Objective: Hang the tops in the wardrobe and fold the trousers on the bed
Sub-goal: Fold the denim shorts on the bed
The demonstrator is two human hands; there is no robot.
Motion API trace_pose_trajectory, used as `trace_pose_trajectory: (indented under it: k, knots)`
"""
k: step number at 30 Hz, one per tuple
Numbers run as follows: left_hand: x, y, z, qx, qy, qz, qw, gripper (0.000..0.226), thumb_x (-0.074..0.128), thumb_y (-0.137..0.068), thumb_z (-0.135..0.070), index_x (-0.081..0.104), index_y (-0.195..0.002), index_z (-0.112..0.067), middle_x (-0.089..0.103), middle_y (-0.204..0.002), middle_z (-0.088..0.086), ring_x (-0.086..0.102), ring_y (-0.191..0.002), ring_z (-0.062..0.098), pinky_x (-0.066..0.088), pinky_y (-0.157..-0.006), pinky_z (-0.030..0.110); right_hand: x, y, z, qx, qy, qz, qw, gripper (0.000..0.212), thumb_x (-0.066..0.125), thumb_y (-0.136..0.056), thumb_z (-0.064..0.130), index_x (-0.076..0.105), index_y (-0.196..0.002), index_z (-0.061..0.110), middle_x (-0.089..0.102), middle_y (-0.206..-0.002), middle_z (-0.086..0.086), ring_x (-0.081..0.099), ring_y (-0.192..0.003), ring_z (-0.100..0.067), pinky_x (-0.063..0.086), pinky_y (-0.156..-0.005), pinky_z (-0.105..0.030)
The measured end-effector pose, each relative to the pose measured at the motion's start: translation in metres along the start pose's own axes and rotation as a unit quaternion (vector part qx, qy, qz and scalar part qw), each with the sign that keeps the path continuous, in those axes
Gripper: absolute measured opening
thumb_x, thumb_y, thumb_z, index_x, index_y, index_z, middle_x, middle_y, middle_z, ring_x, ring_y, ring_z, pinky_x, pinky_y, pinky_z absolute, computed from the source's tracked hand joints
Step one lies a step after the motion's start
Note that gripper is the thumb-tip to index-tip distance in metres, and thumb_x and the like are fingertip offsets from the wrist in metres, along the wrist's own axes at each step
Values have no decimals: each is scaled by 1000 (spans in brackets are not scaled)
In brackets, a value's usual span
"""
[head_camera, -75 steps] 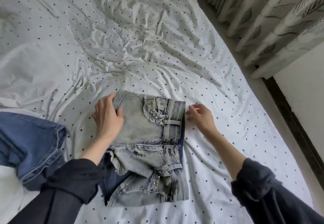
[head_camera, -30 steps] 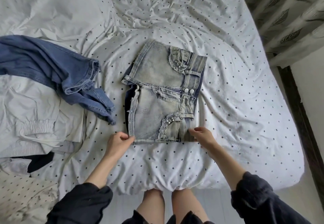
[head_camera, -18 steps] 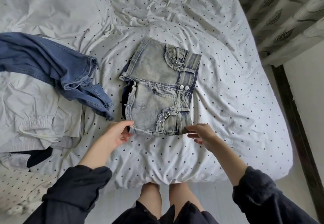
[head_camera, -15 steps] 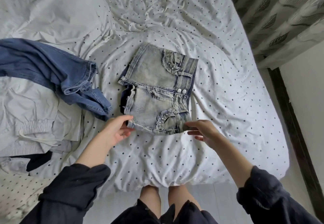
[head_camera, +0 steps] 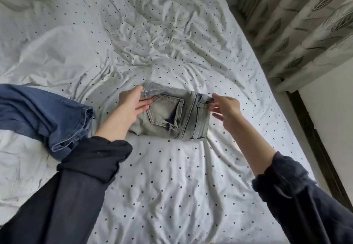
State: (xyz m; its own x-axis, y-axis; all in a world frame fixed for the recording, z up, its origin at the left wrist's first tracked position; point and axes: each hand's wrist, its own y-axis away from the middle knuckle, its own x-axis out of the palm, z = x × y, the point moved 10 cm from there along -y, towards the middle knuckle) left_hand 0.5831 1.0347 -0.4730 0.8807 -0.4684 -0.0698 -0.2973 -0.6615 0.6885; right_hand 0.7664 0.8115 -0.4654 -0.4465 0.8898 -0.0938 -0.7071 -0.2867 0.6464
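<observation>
Pale washed denim shorts lie folded over on the dotted white bed sheet, a back pocket facing up. My left hand is at the shorts' left edge and pinches the upper corner between thumb and fingers. At the right edge, my right hand pinches the waistband, with its other fingers spread. Both dark sleeves are pushed up my forearms. No wardrobe or tops are in view.
Dark blue jeans lie bunched at the left, close to my left arm, over white cloth. Leaf-patterned curtains hang along the bed's right side, above a dark floor strip and a pale wall.
Both hands lifted the near end of the shorts and folded it away over the far half. The back pocket now faces up. The view has tilted further onto the bed.
</observation>
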Motion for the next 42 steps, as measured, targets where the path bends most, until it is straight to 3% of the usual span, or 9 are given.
trace_pose_trajectory:
  k: [4,9,18,24,27,30,33,37,42]
  knots:
    - [35,-21,-6,175,-278,33,944,41,36,-101,-29,47,-131,-4,54,-132,11,52,-116,19,36,-100,27,26,-28,-1,-127,218,-2,968,45,50,-96,27,40,-136,9,54,-131,-11,52,-118,-23,41,-101,-36]
    - [74,-13,44,386,-671,76,628,56,25,-100,-45,18,-150,-22,9,-159,0,4,-146,16,-2,-116,31,88,-7,-40,-370,513,25,774,48,41,-99,31,36,-144,17,24,-155,-8,15,-145,-26,11,-116,-40]
    - [73,-27,73,361,-758,64,539,60,7,-98,-48,1,-150,-20,-8,-158,4,-10,-145,21,-16,-114,35,100,-33,-87,-316,608,95,722,53,20,-101,42,8,-151,27,-4,-159,0,-12,-145,-17,-14,-114,-33]
    - [33,18,29,445,-662,-56,601,53,30,-97,-41,39,-142,-16,30,-152,10,22,-142,31,1,-114,53,100,7,-74,-388,587,91,705,56,24,-99,45,20,-149,21,5,-156,-1,-3,-144,-22,-7,-116,-41]
    - [-38,-1,22,284,-533,-167,779,65,54,-90,-41,33,-144,-12,29,-150,16,24,-140,34,19,-112,52,118,4,-69,-381,596,84,702,59,13,-97,50,19,-150,26,6,-159,-2,-5,-145,-22,-8,-115,-47]
    - [-68,-21,70,-2,-181,-123,976,57,71,-80,-39,51,-122,-6,56,-124,16,56,-111,32,53,-88,40,129,-17,-78,-323,617,76,713,57,14,-98,52,7,-150,31,-7,-159,3,-11,-146,-20,-14,-113,-48]
    - [-59,-26,85,-104,21,-90,990,30,75,-78,-22,58,-96,-7,63,-89,10,62,-79,21,56,-68,34,136,-32,-88,-299,633,82,710,58,11,-96,53,0,-150,33,-12,-158,5,-13,-145,-20,-15,-112,-49]
    - [-54,-23,84,-133,59,-95,985,17,74,-77,-7,58,-81,-6,61,-81,11,57,-71,20,50,-58,31,136,-42,-92,-286,641,99,706,59,7,-94,56,-5,-148,37,-13,-158,8,-16,-145,-17,-15,-113,-48]
    - [-16,18,19,172,-219,-94,956,10,69,-80,-13,61,-78,-18,64,-79,2,58,-66,4,43,-59,16,135,-43,-88,-261,587,171,747,53,16,-99,51,5,-149,37,-8,-157,13,-12,-145,-12,-13,-115,-43]
